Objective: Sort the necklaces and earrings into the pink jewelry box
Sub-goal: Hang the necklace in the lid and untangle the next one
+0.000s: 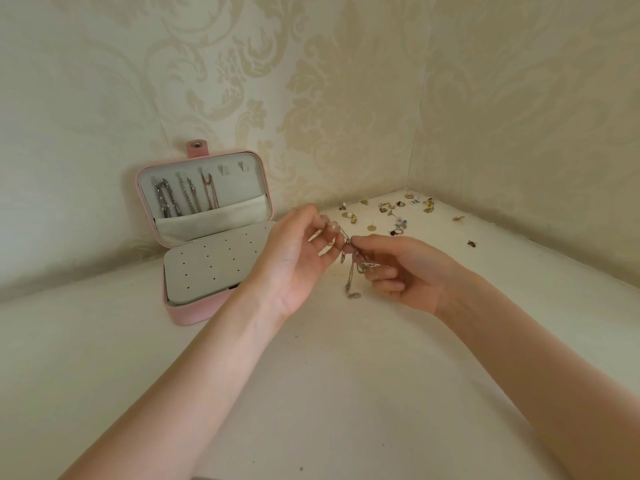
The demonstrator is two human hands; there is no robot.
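Observation:
The pink jewelry box (183,315) stands open at the left, its lid leaning on the wall. Three necklaces (187,197) hang on hooks inside the lid. A grey earring panel (207,265) with small holes covers the base. My left hand (298,258) and my right hand (398,268) meet in the middle, both pinching a thin silver necklace (351,282). Its chain dangles down between them, and its end touches the white surface. Several loose earrings (391,216) lie scattered in the far corner behind my hands.
Patterned cream walls close the corner at the back and right. The white surface (329,393) stretches toward me under my forearms. Two stray earrings (459,218) lie apart near the right wall.

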